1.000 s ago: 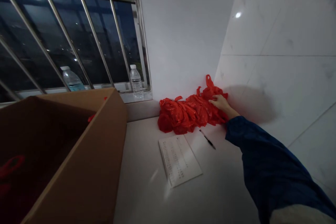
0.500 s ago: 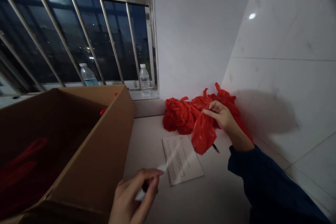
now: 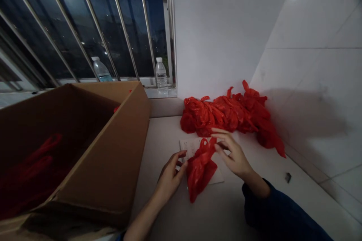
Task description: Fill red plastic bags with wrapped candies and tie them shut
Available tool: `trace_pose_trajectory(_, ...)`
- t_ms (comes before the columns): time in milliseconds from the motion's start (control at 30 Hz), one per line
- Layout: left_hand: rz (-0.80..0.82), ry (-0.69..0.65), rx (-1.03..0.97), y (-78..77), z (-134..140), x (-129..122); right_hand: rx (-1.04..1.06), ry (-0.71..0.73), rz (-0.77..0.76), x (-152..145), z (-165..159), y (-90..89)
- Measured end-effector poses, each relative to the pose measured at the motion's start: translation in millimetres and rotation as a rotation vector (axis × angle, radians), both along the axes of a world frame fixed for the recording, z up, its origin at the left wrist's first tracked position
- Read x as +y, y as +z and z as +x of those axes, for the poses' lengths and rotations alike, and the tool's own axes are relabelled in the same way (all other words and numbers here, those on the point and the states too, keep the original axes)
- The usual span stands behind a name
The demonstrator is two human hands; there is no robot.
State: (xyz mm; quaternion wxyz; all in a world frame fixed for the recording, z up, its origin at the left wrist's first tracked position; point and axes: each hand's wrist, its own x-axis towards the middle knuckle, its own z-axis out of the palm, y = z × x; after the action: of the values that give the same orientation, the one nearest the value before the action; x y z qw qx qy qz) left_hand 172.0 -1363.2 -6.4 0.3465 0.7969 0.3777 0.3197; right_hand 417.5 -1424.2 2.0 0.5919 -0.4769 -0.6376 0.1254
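Observation:
A knotted red plastic bag (image 3: 200,173) is in front of me, over an open notebook (image 3: 219,177) that it partly covers. My right hand (image 3: 233,154) is at the bag's twisted top, its thumb and fingers apart. Whether its fingertips touch the plastic I cannot tell. From the other side my left hand (image 3: 171,171) comes up to the bag, fingers curved and spread, the tips close to its edge. Behind them lies a heap of red plastic bags (image 3: 223,113) against the wall.
A large open cardboard box (image 3: 113,158) with red bags (image 3: 34,169) inside stands on the left. Two plastic bottles, one (image 3: 161,77) near the window frame and another (image 3: 102,70) further left, stand on the sill behind bars. A small dark object (image 3: 287,177) lies at right.
My right hand has brought the red bag from the heap toward me and left, over the notebook, and its fingers have spread. My left hand has moved forward to the bag and opened.

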Motion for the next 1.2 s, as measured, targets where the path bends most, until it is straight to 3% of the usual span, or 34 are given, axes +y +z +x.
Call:
trace_pose_trajectory(67, 0.015, -0.034, 0.022, -2.7, 6, 0, 0.235, -0.057, -0.020, 9, 8, -15.1)
trace_pose_trajectory(133, 0.053, -0.076, 0.047, -2.4, 12, -2, 0.322, 0.002, -0.168, 15, 12, -27.0)
trace_pose_trajectory(200, 0.083, -0.124, 0.066, -1.1, 16, -5, 0.239, 0.130, -0.332, 16, 11, -33.2)
trace_pose_trajectory(267, 0.089, -0.163, 0.076, -0.6, 17, -6, 0.104, 0.234, -0.405, 12, 7, -33.9)
trace_pose_trajectory(433, 0.039, -0.202, 0.075, -9.0, 18, -5, -0.032, 0.348, -0.401, 4, -5, -28.7)
trace_pose_trajectory(533, 0.038, -0.198, 0.073, -13.7, 18, -3, -0.045, 0.320, -0.390, 5, -13, -27.1)
trace_pose_trajectory(667, 0.138, -0.085, -0.015, -6.8, 13, 0, -0.030, 0.230, -0.342, 2, -9, -18.8)
trace_pose_trajectory(833, 0.285, 0.114, -0.143, 1.9, -6, 15, -0.022, 0.099, -0.302, -10, 20, -10.5)
trace_pose_trajectory(933, 0.310, 0.201, -0.167, -2.8, -15, 29, -0.005, 0.127, -0.314, -14, 33, -12.2)
trace_pose_trajectory(1033, 0.278, 0.217, -0.203, -2.3, -16, 29, -0.065, 0.249, -0.416, -14, 31, -15.0)
trace_pose_trajectory(1200, 0.352, 0.231, -0.243, 22.7, -7, -3, -0.141, 0.279, -0.456, -13, 7, -13.3)
